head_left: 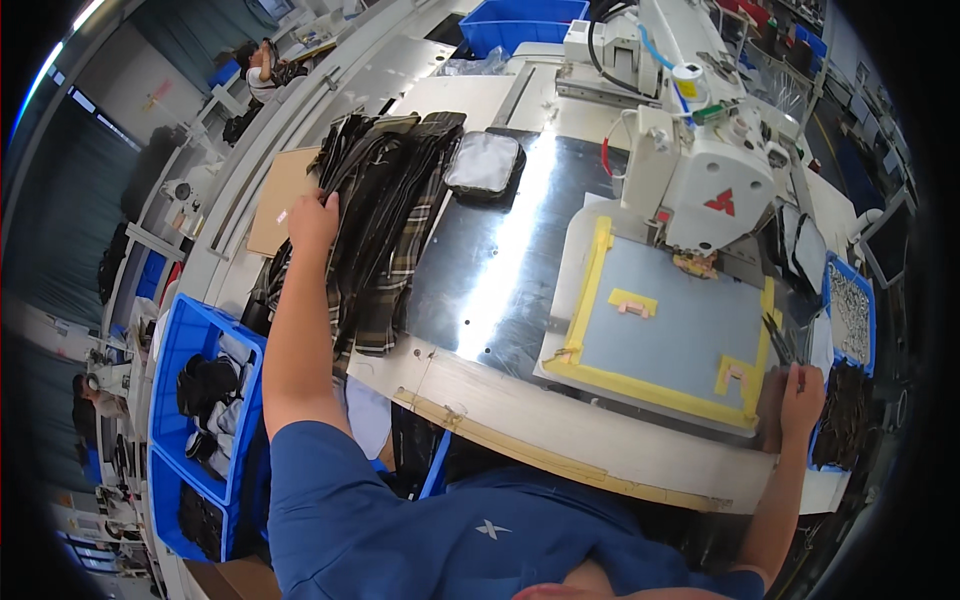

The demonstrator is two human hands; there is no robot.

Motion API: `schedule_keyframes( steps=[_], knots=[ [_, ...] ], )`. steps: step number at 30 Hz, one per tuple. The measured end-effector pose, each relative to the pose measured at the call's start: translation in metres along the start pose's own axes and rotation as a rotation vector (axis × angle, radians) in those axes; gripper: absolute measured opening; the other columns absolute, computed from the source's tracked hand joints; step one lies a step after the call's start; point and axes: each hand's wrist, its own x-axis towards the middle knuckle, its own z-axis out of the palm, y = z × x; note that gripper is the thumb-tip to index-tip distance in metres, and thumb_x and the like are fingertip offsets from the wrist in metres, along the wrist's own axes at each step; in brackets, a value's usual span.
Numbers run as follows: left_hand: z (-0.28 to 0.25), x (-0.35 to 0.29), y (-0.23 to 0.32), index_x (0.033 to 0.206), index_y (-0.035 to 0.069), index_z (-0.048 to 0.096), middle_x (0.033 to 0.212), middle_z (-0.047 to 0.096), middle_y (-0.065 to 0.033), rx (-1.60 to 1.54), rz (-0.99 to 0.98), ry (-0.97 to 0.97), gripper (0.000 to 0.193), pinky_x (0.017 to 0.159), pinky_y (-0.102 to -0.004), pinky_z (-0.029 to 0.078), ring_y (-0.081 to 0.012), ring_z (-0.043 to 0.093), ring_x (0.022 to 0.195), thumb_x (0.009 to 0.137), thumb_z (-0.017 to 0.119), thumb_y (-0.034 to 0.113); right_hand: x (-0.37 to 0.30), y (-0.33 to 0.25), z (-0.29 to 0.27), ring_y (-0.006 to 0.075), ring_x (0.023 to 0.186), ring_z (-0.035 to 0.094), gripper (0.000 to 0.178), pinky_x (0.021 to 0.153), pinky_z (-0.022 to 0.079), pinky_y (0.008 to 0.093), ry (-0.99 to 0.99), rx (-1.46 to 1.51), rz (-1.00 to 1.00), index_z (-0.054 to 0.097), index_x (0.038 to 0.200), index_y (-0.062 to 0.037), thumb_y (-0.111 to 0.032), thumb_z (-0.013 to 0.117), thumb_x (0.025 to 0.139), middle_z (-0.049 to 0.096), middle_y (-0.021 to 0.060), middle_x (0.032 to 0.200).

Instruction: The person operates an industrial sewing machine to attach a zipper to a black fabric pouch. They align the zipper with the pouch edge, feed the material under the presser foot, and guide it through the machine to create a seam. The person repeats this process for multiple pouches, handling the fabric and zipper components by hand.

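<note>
My left hand [315, 218] reaches to the left edge of a pile of dark plaid fabric pieces [385, 230], its fingers closed on the edge of a piece. The strips lie side by side and overlap. My right hand [803, 398] is at the right end of the table, fingers curled at the lower end of a slim dark pronged tool [777, 338]; its exact kind is too small to tell. Left of that hand lies a grey plate with yellow tape borders [680, 310], under the head of a white sewing machine [710, 190].
A white pad with dark edging [484, 163] lies on the shiny metal plate [480, 270]. Blue bins [205, 400] with dark and pale pieces stand at the left. A blue tray [850, 310] of small metal parts is at the right, and a blue bin [520, 25] stands behind.
</note>
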Motion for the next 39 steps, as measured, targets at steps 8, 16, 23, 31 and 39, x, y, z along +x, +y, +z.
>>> schedule_keyframes(
  steps=[8, 16, 23, 31, 39],
  knots=[
    [0.013, 0.032, -0.023, 0.106, 0.003, 0.082, 0.098, 0.079, -0.0220, -0.174, 0.069, -0.116, 0.029, 0.090, -0.0497, 0.058, -0.0405, 0.076, 0.097, 0.097, 0.074, 0.030, -0.001, -0.001, -0.003, 0.0305, 0.075, 0.059, 0.025, 0.071, 0.048, 0.0400, 0.028, 0.028, -0.004, 0.062, 0.091, -0.0014, -0.020, 0.069, 0.106, 0.059, 0.0131, 0.083],
    [0.010, 0.039, -0.018, 0.109, 0.002, 0.081, 0.101, 0.079, -0.0223, -0.166, 0.208, -0.169, 0.025, 0.090, -0.0498, 0.058, -0.0421, 0.075, 0.098, 0.098, 0.072, 0.022, -0.001, -0.010, -0.009, 0.0330, 0.078, 0.061, 0.027, 0.072, 0.049, 0.0411, 0.016, -0.026, 0.008, 0.061, 0.091, -0.0016, -0.022, 0.068, 0.106, 0.060, 0.0146, 0.085],
    [0.017, 0.056, -0.032, 0.112, 0.002, 0.080, 0.103, 0.078, -0.0235, 0.066, 0.249, -0.088, 0.024, 0.090, -0.0515, 0.057, -0.0445, 0.074, 0.099, 0.095, 0.072, 0.018, -0.001, -0.006, -0.004, 0.0347, 0.080, 0.063, 0.027, 0.072, 0.049, 0.0432, 0.004, 0.003, 0.020, 0.062, 0.091, -0.0013, -0.023, 0.068, 0.106, 0.061, 0.0155, 0.087],
    [-0.073, 0.070, 0.022, 0.101, -0.004, 0.076, 0.084, 0.076, -0.0053, -0.570, 0.097, -0.162, 0.019, 0.079, -0.0331, 0.054, -0.0171, 0.070, 0.079, 0.100, 0.073, 0.015, -0.001, -0.003, 0.000, 0.0335, 0.078, 0.062, 0.026, 0.072, 0.049, 0.0426, 0.022, -0.018, 0.003, 0.063, 0.090, -0.0018, -0.022, 0.069, 0.105, 0.061, 0.0147, 0.086],
    [-0.147, 0.028, 0.116, 0.112, -0.004, 0.070, 0.095, 0.075, -0.0022, -0.690, 0.445, -0.040, 0.015, 0.081, -0.0271, 0.052, -0.0083, 0.065, 0.088, 0.104, 0.064, 0.006, -0.001, -0.002, -0.003, 0.0325, 0.077, 0.063, 0.026, 0.071, 0.049, 0.0414, 0.008, 0.025, 0.022, 0.063, 0.089, -0.0017, -0.022, 0.069, 0.105, 0.062, 0.0142, 0.086]
  ],
)
